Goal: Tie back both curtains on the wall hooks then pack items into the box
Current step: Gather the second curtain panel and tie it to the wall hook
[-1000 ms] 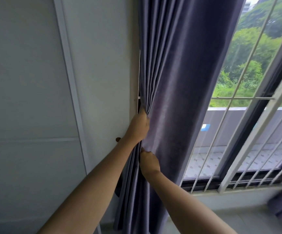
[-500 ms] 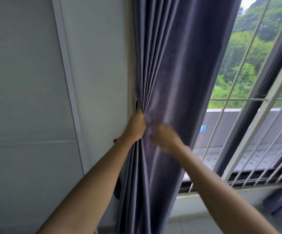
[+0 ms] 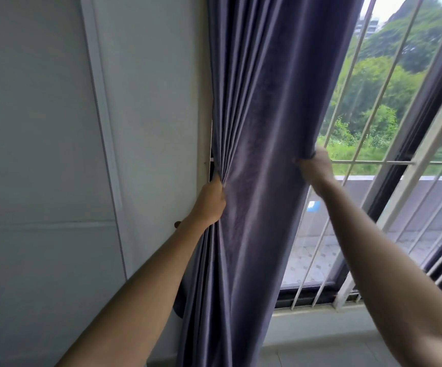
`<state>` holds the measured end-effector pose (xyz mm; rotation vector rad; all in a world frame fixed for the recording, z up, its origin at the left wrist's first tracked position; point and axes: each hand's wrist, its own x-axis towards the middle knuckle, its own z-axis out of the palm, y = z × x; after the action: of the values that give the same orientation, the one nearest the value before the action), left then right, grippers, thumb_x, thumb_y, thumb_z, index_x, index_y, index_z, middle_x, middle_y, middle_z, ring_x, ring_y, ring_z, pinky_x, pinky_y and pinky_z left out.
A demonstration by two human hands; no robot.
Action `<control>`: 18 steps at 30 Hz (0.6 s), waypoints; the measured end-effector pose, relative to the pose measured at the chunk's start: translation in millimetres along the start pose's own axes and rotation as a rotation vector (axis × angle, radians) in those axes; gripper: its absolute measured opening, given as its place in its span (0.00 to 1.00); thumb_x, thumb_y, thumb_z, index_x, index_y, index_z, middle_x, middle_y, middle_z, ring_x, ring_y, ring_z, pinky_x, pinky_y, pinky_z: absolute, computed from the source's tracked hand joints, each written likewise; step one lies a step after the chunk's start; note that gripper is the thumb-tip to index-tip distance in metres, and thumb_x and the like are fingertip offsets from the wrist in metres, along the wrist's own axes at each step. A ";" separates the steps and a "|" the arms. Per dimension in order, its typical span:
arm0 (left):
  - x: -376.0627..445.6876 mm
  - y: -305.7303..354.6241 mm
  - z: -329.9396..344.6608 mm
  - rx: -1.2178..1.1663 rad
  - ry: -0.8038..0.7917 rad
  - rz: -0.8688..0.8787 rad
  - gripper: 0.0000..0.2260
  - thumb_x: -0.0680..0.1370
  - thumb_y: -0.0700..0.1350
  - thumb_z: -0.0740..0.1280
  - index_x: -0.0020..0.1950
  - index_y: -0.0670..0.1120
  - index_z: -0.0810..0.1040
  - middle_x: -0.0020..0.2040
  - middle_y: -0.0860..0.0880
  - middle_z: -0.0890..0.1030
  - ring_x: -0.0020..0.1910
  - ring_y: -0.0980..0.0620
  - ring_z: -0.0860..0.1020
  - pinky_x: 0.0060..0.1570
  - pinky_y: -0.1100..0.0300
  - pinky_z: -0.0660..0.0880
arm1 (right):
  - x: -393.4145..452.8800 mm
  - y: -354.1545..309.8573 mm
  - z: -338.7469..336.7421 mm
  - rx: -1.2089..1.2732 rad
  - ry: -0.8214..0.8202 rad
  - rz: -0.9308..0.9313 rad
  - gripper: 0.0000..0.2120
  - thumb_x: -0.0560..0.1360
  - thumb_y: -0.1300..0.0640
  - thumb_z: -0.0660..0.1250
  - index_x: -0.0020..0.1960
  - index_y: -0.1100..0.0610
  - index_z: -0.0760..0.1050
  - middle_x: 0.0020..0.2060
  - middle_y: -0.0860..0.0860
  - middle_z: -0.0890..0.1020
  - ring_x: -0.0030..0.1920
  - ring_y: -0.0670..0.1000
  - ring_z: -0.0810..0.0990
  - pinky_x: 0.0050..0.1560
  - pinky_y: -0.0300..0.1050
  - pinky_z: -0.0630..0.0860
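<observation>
The purple curtain [image 3: 262,154] hangs at the left side of the barred window [image 3: 389,165], beside the white wall [image 3: 148,102]. The left hand [image 3: 209,202] keeps its fist bunched round the pleats at the curtain's left edge. The right hand [image 3: 313,168], low against the cloth a second ago, has swung right and now grips the curtain's right edge.

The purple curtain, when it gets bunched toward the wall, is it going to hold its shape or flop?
The curtain will probably flop: it hangs in soft folds and puckers where the left hand grips it. The right hand pinches its free edge; released, that edge would likely swing back.
</observation>
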<state>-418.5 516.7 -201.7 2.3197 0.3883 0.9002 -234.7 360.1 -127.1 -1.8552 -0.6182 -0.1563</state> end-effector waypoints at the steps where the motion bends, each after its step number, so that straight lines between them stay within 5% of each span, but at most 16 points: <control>1: -1.0 1.7 -0.6 -0.007 -0.003 0.002 0.19 0.80 0.33 0.53 0.71 0.36 0.64 0.58 0.38 0.77 0.55 0.43 0.77 0.56 0.62 0.70 | -7.8 4.0 10.3 -0.068 -0.009 0.006 0.11 0.67 0.69 0.63 0.46 0.57 0.77 0.40 0.55 0.80 0.43 0.57 0.79 0.40 0.49 0.74; 5: -4.0 3.6 -1.4 -0.035 0.011 0.008 0.18 0.80 0.33 0.52 0.70 0.36 0.66 0.56 0.43 0.77 0.53 0.48 0.76 0.54 0.69 0.67 | -50.5 12.3 56.0 -0.268 -0.104 -0.022 0.11 0.68 0.72 0.58 0.42 0.62 0.78 0.36 0.57 0.77 0.38 0.55 0.75 0.37 0.44 0.65; 10: -6.3 4.6 1.5 -0.014 0.031 -0.071 0.14 0.82 0.36 0.52 0.64 0.34 0.68 0.46 0.42 0.77 0.40 0.49 0.76 0.38 0.75 0.67 | -106.3 20.3 103.0 -0.268 -0.188 -0.127 0.12 0.71 0.70 0.57 0.39 0.62 0.78 0.32 0.56 0.77 0.34 0.56 0.73 0.33 0.43 0.62; 13: -8.6 5.5 2.6 -0.042 0.036 -0.082 0.15 0.82 0.39 0.52 0.68 0.38 0.68 0.55 0.41 0.78 0.53 0.45 0.77 0.50 0.65 0.69 | -131.3 30.8 118.0 -0.302 -0.271 -0.162 0.11 0.71 0.71 0.57 0.44 0.65 0.78 0.39 0.62 0.82 0.40 0.62 0.78 0.35 0.43 0.61; 18: -14.8 10.5 5.2 -0.113 0.028 -0.093 0.17 0.83 0.45 0.52 0.70 0.40 0.66 0.60 0.41 0.77 0.59 0.43 0.76 0.53 0.64 0.68 | -156.7 47.5 126.3 -0.354 -0.388 -0.143 0.10 0.71 0.71 0.55 0.40 0.62 0.74 0.40 0.60 0.81 0.39 0.59 0.75 0.36 0.45 0.66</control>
<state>-425.2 499.5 -205.6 2.1704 0.4416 0.8870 -369.1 410.3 -276.0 -2.2039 -1.0462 0.0045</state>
